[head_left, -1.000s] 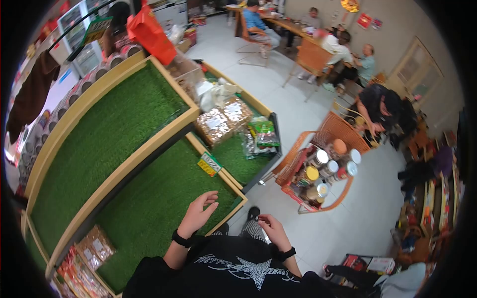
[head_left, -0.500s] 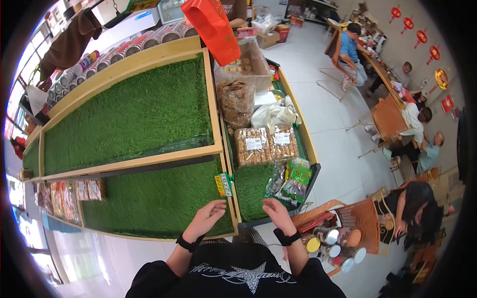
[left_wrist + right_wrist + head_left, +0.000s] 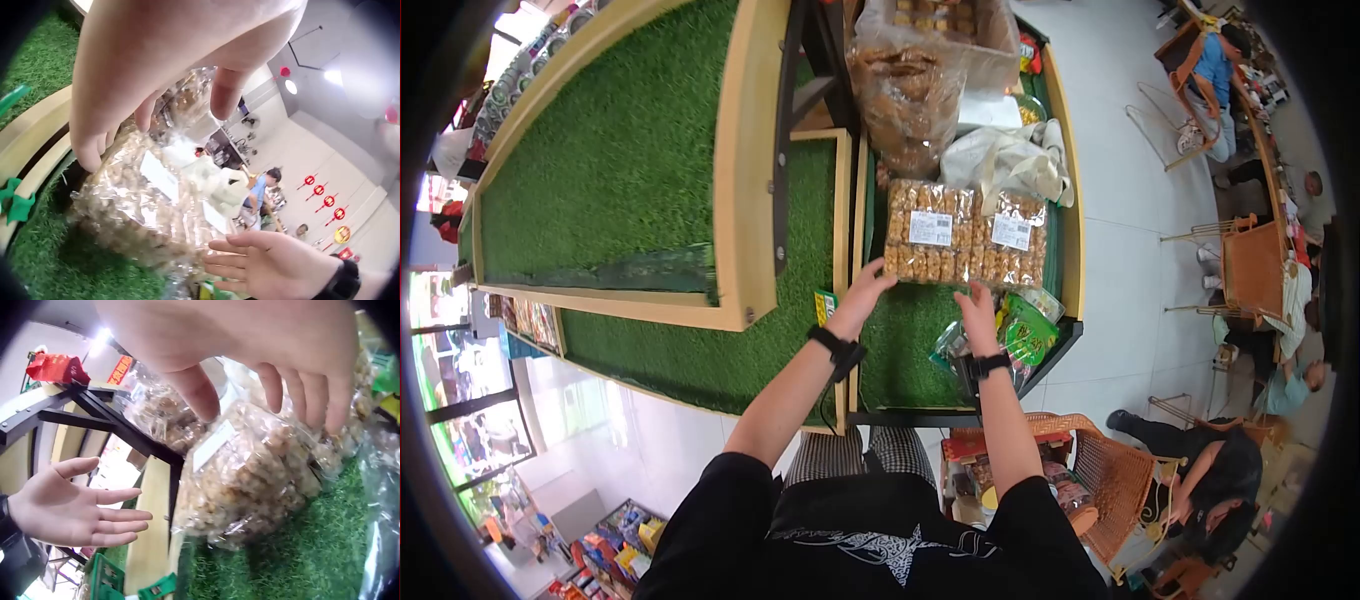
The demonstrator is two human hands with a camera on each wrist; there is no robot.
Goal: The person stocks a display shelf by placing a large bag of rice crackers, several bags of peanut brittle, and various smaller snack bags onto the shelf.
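Two clear packs of brown nugget-like snacks with white labels lie side by side, the left pack (image 3: pixel 912 262) and the right pack (image 3: pixel 1022 266). My left hand (image 3: pixel 862 298) is at the left pack's near left corner, fingers extended; in the left wrist view its fingers (image 3: pixel 89 150) hang by the pack's edge (image 3: pixel 125 209). My right hand (image 3: pixel 976 320) is at the near edge, around where the packs meet. In the right wrist view its fingers (image 3: pixel 312 400) spread above a pack (image 3: pixel 262 469). Neither hand grips; contact cannot be told.
A white cloth bag (image 3: pixel 1000 160) and a bag of brown food (image 3: pixel 905 105) lie behind the packs. Green packets (image 3: pixel 1028 335) are by my right wrist. A raised wooden-edged shelf (image 3: pixel 745 160) stands left, a wicker basket (image 3: pixel 1105 490) at the near right. People sit farther right.
The view has turned and moved closer to the packs. Both hands have reached forward from near my body to the packs' near side.
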